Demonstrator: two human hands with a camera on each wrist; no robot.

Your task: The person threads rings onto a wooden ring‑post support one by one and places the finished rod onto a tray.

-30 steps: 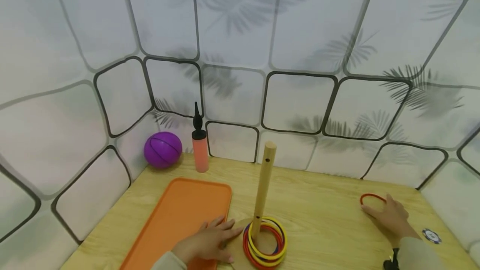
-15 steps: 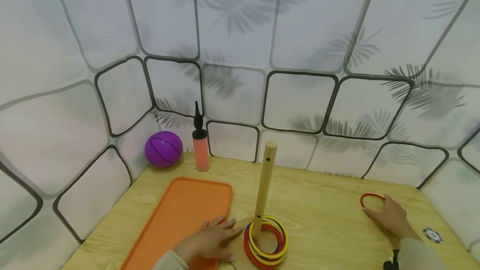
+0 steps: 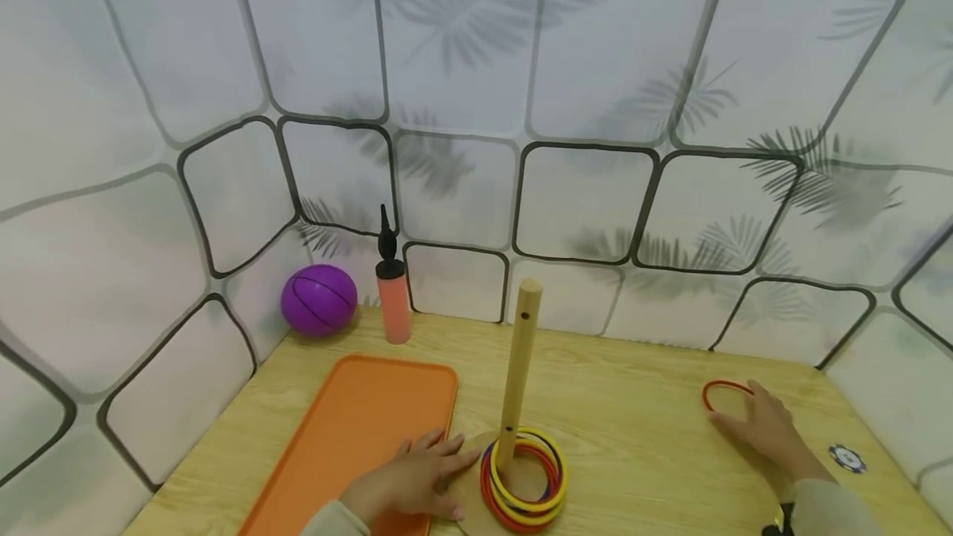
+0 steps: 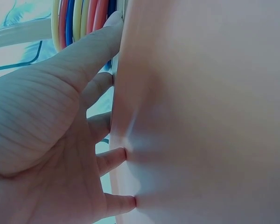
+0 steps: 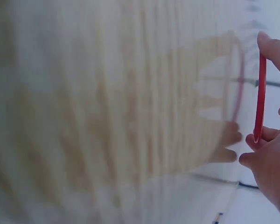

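Observation:
My right hand [image 3: 767, 427] pinches a red toss ring [image 5: 261, 100] at the table's far right, thumb on one side and fingers on the other. In the right wrist view the ring appears edge-on, with a shadow of hand and ring on the wood. My left hand [image 3: 417, 474] lies with spread fingers across the orange tray's [image 3: 387, 395] right edge and the round wooden base [image 3: 467, 490]. Its fingertips touch the surfaces in the left wrist view. From the base rises a wooden post [image 3: 519, 370], ringed at its foot by several red, yellow and blue rings [image 3: 562, 482].
A purple ball [image 3: 318, 300] sits in the back left corner, beside a pink hand pump [image 3: 394, 304] with a black top. Right of my right hand lies a poker chip [image 3: 847, 458]. Patterned cloth walls [image 3: 454, 288] border the table at the back and sides.
The head view has shifted slightly, so the scene's right side sits a little further left. Both hands keep their places, with the red toss ring still pinched in the right.

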